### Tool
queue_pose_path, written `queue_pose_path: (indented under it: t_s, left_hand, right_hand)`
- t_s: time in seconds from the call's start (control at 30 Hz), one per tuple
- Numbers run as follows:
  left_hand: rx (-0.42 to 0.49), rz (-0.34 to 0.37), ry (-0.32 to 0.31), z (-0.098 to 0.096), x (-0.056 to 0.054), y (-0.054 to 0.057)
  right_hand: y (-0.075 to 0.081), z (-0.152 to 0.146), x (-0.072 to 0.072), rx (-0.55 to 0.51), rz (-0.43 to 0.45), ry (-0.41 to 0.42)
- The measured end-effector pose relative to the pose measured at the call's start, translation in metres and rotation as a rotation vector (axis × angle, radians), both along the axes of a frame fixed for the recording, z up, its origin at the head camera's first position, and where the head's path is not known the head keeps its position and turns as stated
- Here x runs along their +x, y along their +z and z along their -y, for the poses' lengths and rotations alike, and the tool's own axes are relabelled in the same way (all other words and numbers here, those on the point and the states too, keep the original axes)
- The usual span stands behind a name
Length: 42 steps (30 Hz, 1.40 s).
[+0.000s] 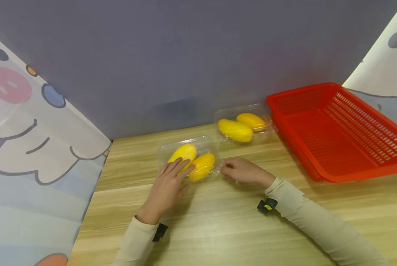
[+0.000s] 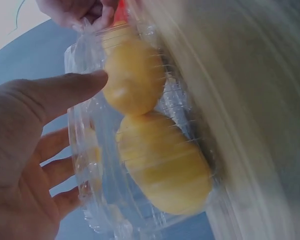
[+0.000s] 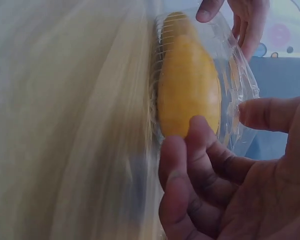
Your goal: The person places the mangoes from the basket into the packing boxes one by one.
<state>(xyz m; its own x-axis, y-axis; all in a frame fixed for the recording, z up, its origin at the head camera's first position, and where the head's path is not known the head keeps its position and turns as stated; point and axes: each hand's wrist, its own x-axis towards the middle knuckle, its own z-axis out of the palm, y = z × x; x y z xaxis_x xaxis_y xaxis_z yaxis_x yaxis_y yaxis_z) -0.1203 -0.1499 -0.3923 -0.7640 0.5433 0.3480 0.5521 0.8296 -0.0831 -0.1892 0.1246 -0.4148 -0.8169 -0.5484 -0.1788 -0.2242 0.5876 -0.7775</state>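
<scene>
A clear plastic clamshell box (image 1: 202, 142) holding two yellow mangoes (image 1: 203, 166) sits on the wooden table. My left hand (image 1: 166, 184) rests on its lid with the fingers fairly straight. In the left wrist view, the left thumb (image 2: 70, 92) lies along the plastic near one mango (image 2: 135, 77). At the box's right end, my right hand (image 1: 241, 170) has curled fingers and holds the plastic edge. The right wrist view shows the right thumb (image 3: 270, 112) against the plastic and the curled fingertips (image 3: 200, 127) at the box's end, by a mango (image 3: 187, 85).
A second clear box (image 1: 260, 108) with two mangoes (image 1: 235, 130) stands behind to the right, near the grey wall (image 1: 185, 66). Beside it is a large red plastic basket (image 1: 301, 155). Cartoon-printed panels (image 1: 29, 129) flank the table (image 1: 218, 229).
</scene>
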Motion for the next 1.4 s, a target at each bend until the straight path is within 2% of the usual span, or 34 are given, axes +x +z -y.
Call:
queue_pose_path:
  t_s: [0.33, 0.6, 0.73, 0.8, 0.9, 1.0, 1.1, 1.27, 1.4]
  left_hand:
    - [0.043, -0.045, 0.017, -0.005, -0.001, -0.003]
    - [0.078, -0.071, 0.031, -0.007, -0.001, -0.006]
    - [0.118, -0.072, 0.03, -0.007, -0.002, -0.008]
    - [0.135, -0.072, 0.033, -0.007, -0.002, -0.008]
    - [0.155, -0.073, 0.039, -0.005, -0.004, -0.009]
    - [0.18, -0.064, 0.04, -0.004, -0.006, -0.01]
    - [0.209, -0.05, 0.03, -0.004, -0.009, -0.011]
    - [0.237, -0.043, 0.008, -0.004, -0.016, -0.011]
    - [0.239, -0.033, 0.012, -0.001, -0.024, -0.012]
  right_hand:
    - [0.007, -0.001, 0.006, 0.217, -0.243, -0.016]
    - [0.025, 0.001, 0.025, 0.353, -0.493, -0.095]
    - [0.032, 0.003, 0.038, 0.363, -0.67, -0.128]
    - [0.033, 0.004, 0.045, 0.343, -0.763, -0.108]
    - [0.03, 0.005, 0.055, 0.326, -0.867, -0.03]
    - [0.024, 0.004, 0.062, 0.335, -0.903, 0.061]
    - [0.019, 0.0, 0.067, 0.356, -0.896, 0.13]
    - [0.01, -0.011, 0.07, 0.383, -0.848, 0.218]
    - [0.002, -0.019, 0.072, 0.434, -0.79, 0.322]
